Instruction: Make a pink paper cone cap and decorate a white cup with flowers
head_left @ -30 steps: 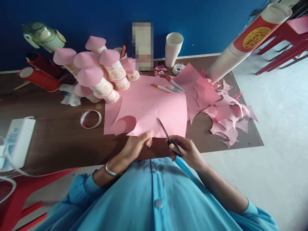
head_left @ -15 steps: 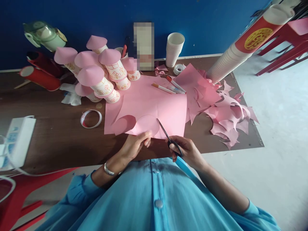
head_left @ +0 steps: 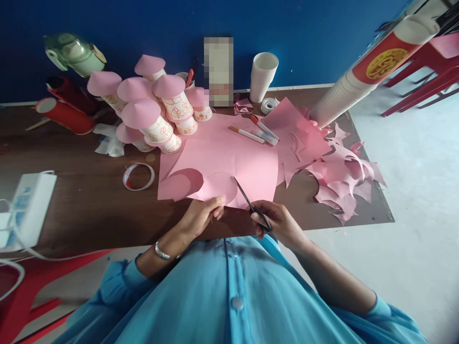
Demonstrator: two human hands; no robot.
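Observation:
A large sheet of pink paper [head_left: 218, 148] lies near the table's front edge, with a round outline drawn on it and a curved piece cut out at its left. My left hand [head_left: 202, 215] pinches the sheet's near edge beside that outline. In my right hand [head_left: 276, 220] is a pair of scissors [head_left: 244, 193] with black handles, its blades at the right side of the drawn circle. The blades look nearly closed. Two or so markers [head_left: 248, 135] rest on the sheet's far part.
Paper-cup towers with pink cone roofs [head_left: 141, 113] stand at the back left. A tape roll [head_left: 138, 177] and a power strip [head_left: 30, 210] are at the left. Pink offcuts [head_left: 340, 177] cover the right end, near a long stack of cups [head_left: 337, 98]. Another cup stack [head_left: 263, 79] stands by the wall.
The view has shifted slightly, so the background items appear a little further right and lower. My hands, the scissors and the paper keep almost the same positions.

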